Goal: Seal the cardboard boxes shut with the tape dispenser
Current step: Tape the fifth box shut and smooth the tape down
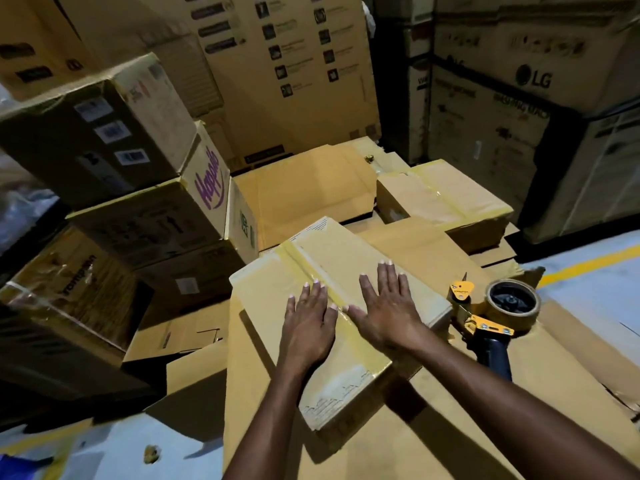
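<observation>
matt cardboard box (349, 271) with glossy tape (360, 344).

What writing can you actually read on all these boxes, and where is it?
"LG": big box at upper right.
"Hapoo" or similar, purple script, unsure: stacked box at left.
White stickers, icon list on the tall carton, tape dispenser label: too blurred or small to read.

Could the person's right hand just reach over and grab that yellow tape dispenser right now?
Probably yes: the right hand lies flat and empty on the taped cardboard box, and the yellow tape dispenser sits uncovered just beside it.
</observation>
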Demonstrator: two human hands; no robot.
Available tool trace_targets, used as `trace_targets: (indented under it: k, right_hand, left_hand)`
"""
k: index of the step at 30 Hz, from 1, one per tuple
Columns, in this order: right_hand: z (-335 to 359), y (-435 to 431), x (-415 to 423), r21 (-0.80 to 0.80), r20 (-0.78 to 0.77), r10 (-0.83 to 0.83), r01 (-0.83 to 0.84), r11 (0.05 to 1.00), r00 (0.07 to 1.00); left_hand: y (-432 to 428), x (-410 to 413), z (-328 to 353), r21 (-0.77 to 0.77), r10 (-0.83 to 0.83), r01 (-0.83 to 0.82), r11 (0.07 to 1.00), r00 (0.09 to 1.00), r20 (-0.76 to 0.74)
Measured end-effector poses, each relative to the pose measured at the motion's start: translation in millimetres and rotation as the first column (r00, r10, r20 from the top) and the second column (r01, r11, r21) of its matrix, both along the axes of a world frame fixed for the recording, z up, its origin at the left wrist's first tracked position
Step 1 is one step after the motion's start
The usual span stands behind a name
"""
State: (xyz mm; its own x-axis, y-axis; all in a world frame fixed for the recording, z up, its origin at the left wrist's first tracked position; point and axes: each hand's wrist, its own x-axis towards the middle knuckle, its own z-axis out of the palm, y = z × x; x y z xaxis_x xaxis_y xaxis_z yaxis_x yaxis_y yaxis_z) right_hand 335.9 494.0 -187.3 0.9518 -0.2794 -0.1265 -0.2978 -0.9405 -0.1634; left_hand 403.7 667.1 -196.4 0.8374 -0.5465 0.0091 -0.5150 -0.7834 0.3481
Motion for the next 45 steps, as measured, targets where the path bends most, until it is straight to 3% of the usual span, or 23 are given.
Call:
trace_targets:
  k: [6, 14, 24, 33, 41, 45]
  right_hand:
    - [-1, -2, 41, -0.019, 0.050, -0.061, 0.062, 0.998, 0.997]
    - [-4, -6, 34, 0.040, 0.104, -0.020, 0.016, 0.999, 0.994]
    - [-5, 2, 74, 0.013, 0.115, -0.229, 0.229, 0.973, 0.967]
    - [-5, 0, 86, 0.063, 0.146, -0.087, 0.078, 0.995, 0.985]
    - [1, 12, 127, 0.029, 0.149, -0.232, 0.230, 0.973, 0.961]
    - [-4, 10, 124, 0.075, 0.181, -0.221, 0.211, 0.975, 0.958]
  left_hand:
    - [2, 7, 0, 0.017, 0.152, -0.152, 0.988, 0.988, 0.011]
    - [2, 57, 4, 0.105, 0.360, -0.362, 0.926, 0.932, 0.033]
    - [6, 69, -3, 0.084, 0.340, -0.343, 0.936, 0.939, 0.047]
    - [10, 114, 0, 0.122, 0.476, -0.482, 0.868, 0.876, 0.078]
    - [16, 127, -2, 0.094, 0.460, -0.465, 0.880, 0.885, 0.070]
    - [23, 157, 3, 0.106, 0.476, -0.479, 0.872, 0.878, 0.051]
